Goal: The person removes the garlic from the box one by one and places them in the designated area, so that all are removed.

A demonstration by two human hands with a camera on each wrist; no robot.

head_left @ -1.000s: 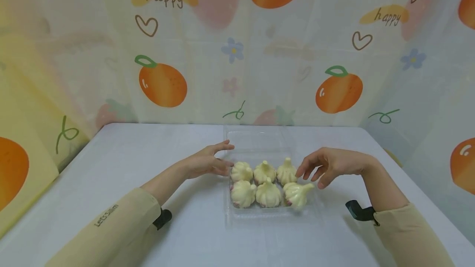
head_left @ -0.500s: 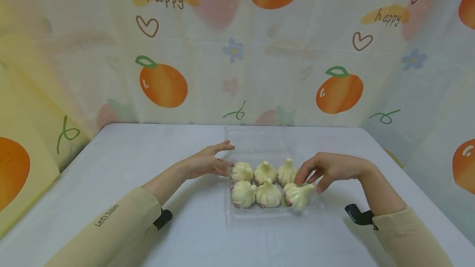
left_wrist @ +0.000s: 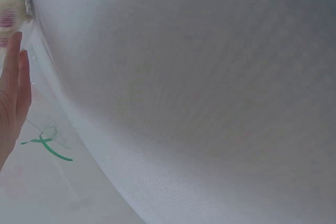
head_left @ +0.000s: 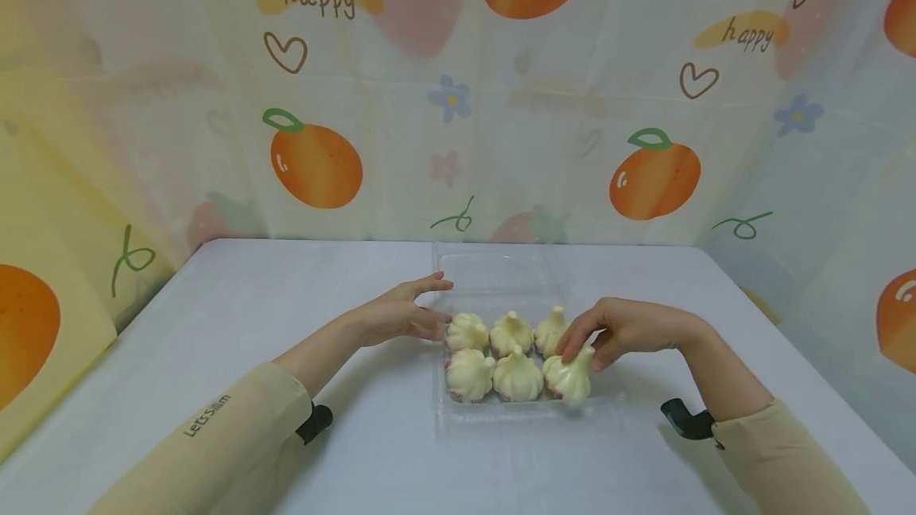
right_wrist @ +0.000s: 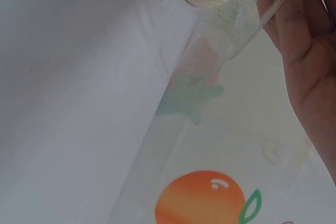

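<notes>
At the far left, a yellow stretch of the printed cloth backdrop (head_left: 57, 181) is hanging beside the white-covered table (head_left: 286, 284). A beige left sleeve (head_left: 243, 412) with dark lettering is slanting up from the lower edge, a black wrist piece (head_left: 315, 423) jutting from its cuff. Beyond it, the left hand (head_left: 401, 311) is spreading its fingers, holding nothing and reaching to the left side of a clear plastic clamshell container (head_left: 494, 410); whether it is touching, one cannot tell. The transparent lid (head_left: 494, 267) is lying open behind. Six garlic bulbs (head_left: 518, 377) are sitting inside in two rows of three, most pointing their stems upward. At the front right, the nearest bulb (head_left: 568, 381) is leaning its stem rightward. The right hand (head_left: 630, 327) is pinching this bulb near its stem, fingers curving down on the left, thumb on the right. Farther right, another black piece (head_left: 687, 420) is projecting from the beige right sleeve (head_left: 787, 459).
</notes>
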